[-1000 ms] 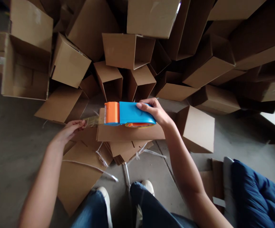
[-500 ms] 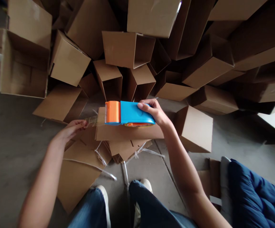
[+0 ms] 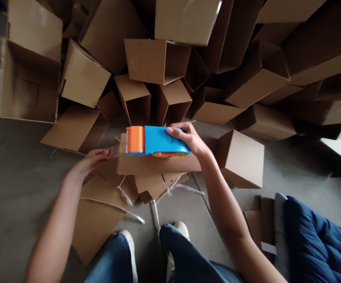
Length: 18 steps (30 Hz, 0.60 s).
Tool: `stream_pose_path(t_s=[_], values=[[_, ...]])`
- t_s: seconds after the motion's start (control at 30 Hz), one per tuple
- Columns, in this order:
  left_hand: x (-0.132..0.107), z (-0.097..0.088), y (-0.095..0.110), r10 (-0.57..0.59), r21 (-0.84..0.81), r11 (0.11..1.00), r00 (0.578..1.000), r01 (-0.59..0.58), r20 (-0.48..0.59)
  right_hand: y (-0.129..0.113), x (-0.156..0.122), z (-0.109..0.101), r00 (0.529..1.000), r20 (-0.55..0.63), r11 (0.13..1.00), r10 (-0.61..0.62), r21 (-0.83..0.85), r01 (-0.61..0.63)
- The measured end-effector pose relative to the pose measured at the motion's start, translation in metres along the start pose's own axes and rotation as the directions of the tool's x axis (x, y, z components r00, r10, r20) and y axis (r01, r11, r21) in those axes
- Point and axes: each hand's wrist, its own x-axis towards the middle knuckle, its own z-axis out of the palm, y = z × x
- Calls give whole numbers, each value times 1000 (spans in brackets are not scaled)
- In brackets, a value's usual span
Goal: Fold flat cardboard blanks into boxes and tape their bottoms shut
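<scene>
A blue and orange tape dispenser (image 3: 164,139) is gripped by my right hand (image 3: 186,135), its toothed orange end facing left. It lies over the top of a cardboard box (image 3: 158,164), whose far side is hidden behind it. At the box's left end, my left hand (image 3: 95,157) pinches a strip of clear tape (image 3: 115,151), which runs toward the box edge. Below the box sits a stack of flat cardboard (image 3: 151,184) with slots cut in it.
Open cardboard boxes (image 3: 145,59) crowd the floor ahead. One box (image 3: 242,159) stands close to my right forearm. Loose white strapping (image 3: 123,206) trails over a flat sheet (image 3: 96,228) by my feet. A blue cushion (image 3: 318,239) lies at the lower right.
The tape dispenser and my right hand have shifted slightly left along the box. My left hand still pinches the tape, with a shorter gap between it and the dispenser.
</scene>
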Motion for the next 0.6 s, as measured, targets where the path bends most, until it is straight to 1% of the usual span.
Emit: stream_pose_path(t_s=[0.17,0.4,0.5,0.6], values=[[9,1,-9,-42,-17,999,997,43,65,-1,1,1,1000,-2,1000,12,-4,-12],[15,10,-21,-49,-13,999,990,51,133,0,2,1,1000,-1,1000,11,2,-11],[15,13,-22,-45,12,999,989,44,143,1,2,1,1000,1,1000,4,11,-4],[15,17,-20,-23,42,999,991,17,131,1,3,1,1000,4,1000,-1,17,1]])
